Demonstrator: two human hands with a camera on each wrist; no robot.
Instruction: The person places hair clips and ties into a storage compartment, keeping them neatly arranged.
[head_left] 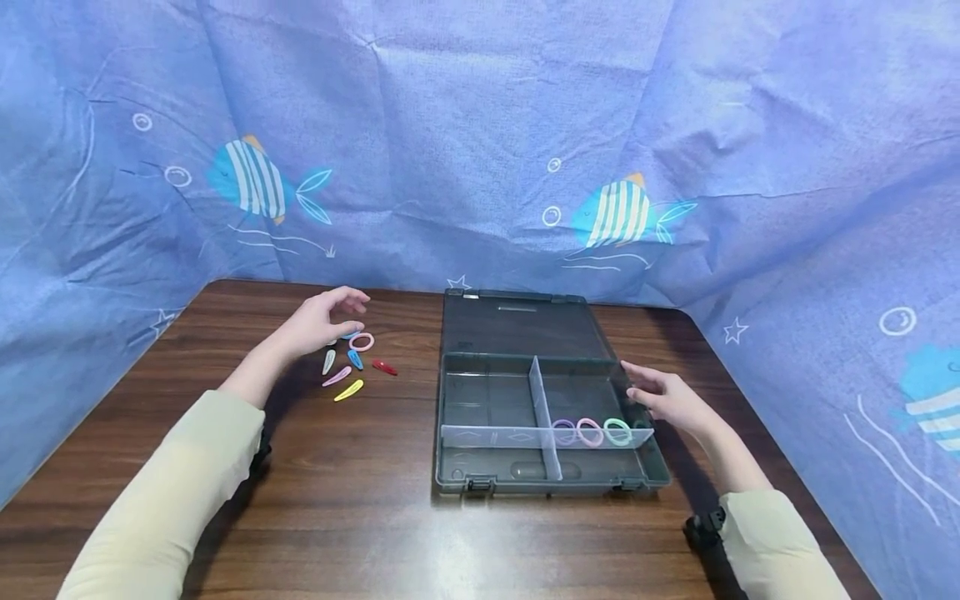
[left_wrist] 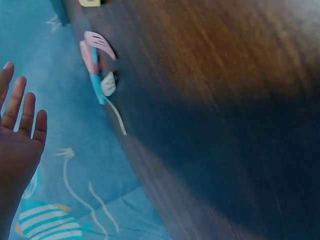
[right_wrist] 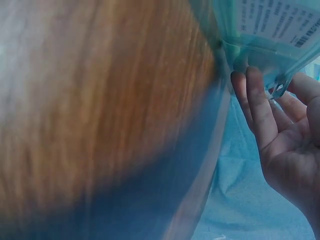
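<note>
My left hand (head_left: 326,319) hovers with fingers loosely bent over a pink hair tie (head_left: 362,342) and a blue one (head_left: 349,335) partly hidden beneath it; nothing shows in its grasp. Just nearer lie snap hair clips: white (head_left: 329,362), blue (head_left: 355,360), purple (head_left: 337,377), yellow (head_left: 348,390) and red (head_left: 385,367). At the right side of a dark see-through divided box (head_left: 487,479), my right hand (head_left: 671,404) holds the side wall between thumb and fingers. Purple (head_left: 564,432), pink (head_left: 589,432) and green (head_left: 617,432) hair ties lie in the box's right part.
The box's lid (head_left: 517,329) lies flipped back toward the curtain. Whitish dividers (head_left: 487,436) split the box into compartments. Under everything is a brown wooden table (head_left: 337,517). A blue fish-print cloth (head_left: 450,150) hangs behind the table and along its sides.
</note>
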